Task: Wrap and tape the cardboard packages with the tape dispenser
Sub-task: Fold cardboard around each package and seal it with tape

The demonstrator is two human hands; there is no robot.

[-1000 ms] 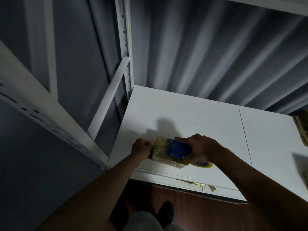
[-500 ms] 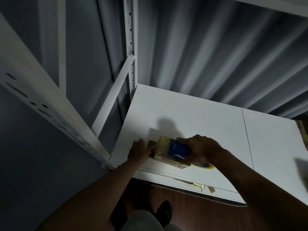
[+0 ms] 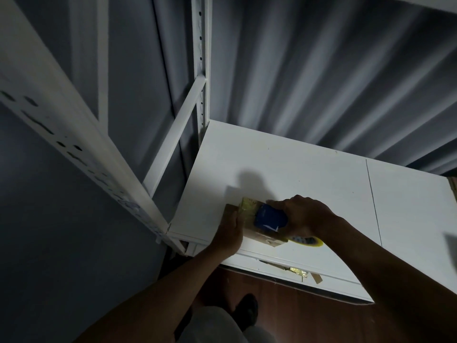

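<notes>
The cardboard package [image 3: 257,226] lies on the white shelf [image 3: 296,169], a little below the middle of the frame and close to the shelf's near edge. Its long axis runs from upper left to lower right, with the shiny taped end toward the upper left and bare cardboard at the lower right corner.

Both hands are on it. The left hand [image 3: 228,233] grips the package's left end from the lower left, fingers curled round the edge, steadying it. The right hand [image 3: 304,219] comes in from the right and is wrapped over the blue tape dispenser [image 3: 270,219], which sits pressed on top of the package; the yellow tape roll [image 3: 309,241] pokes out beneath the palm at the lower right. The right hand is the one directly over the package, so the coming move looks like a pull of the dispenser along that long axis while the left hand holds the end.

The roll carries some printing, too small and dim to read. No other label or writing can be made out. Scraps of tape and cardboard [image 3: 300,273] show under the shelf's front edge.
</notes>
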